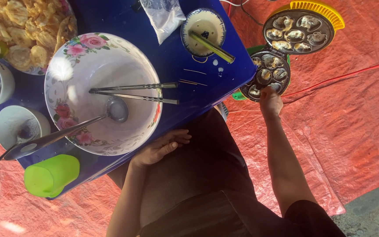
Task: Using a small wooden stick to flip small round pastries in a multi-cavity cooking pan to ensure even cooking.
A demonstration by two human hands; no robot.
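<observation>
Over an orange tarp, the right hand, grip unclear, touches the open cake mould, while the left hand rests empty, fingers loose, just below the floral bowl.

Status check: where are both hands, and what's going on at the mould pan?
Right hand at the open mould pan, cups filled with cakes. Left hand open, resting by the floral bowl. Nothing blocking the pan.

Clear plastic bag on blue table
</observation>
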